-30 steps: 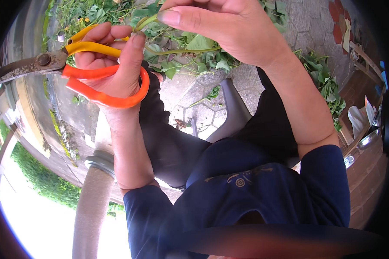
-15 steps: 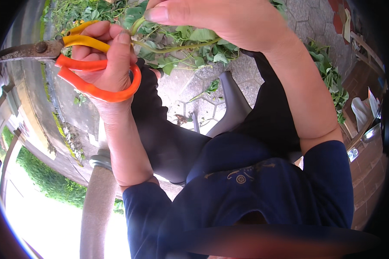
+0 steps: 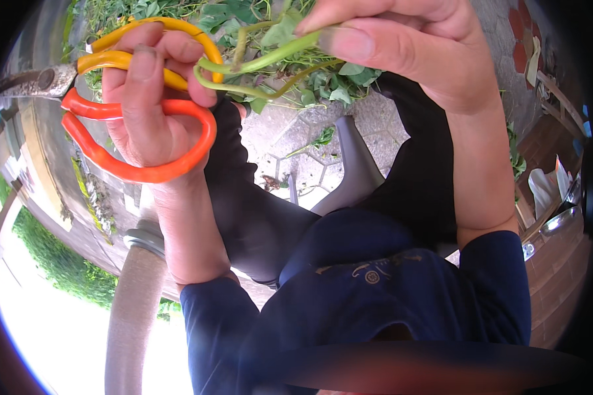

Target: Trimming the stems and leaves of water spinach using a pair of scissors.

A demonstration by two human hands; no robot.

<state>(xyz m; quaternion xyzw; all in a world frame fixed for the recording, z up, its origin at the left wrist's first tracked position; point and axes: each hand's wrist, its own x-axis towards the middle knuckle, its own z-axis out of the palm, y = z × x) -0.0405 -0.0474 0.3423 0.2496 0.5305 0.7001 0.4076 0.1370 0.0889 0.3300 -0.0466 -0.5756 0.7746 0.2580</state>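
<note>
My left hand (image 3: 153,139) is closed around a pair of heavy scissors (image 3: 153,174) with yellow and orange coated handles. Their worn metal blades point left, away from the stem. In my right hand (image 3: 435,62), thumb and fingers pinch a green plant stem (image 3: 270,61). The stem runs left to the fingertips of my left hand, where a thinner stalk curves back to the right. Whether those left fingertips also grip the stem is hard to tell. Green leaves (image 3: 283,31) hang close behind it.
A heap of leafy vines (image 3: 227,16) lies on the ground beyond my hands. Paving (image 3: 310,138) shows between my black-clad legs, with a grey flared support (image 3: 349,164) there. A thick grey pipe (image 3: 133,316) rises at lower left. Wooden boards and white scraps (image 3: 545,183) are at right.
My right hand has moved right and slightly down, showing more of the green stem. The scissors have shifted a little left and their handles are spread wider.
</note>
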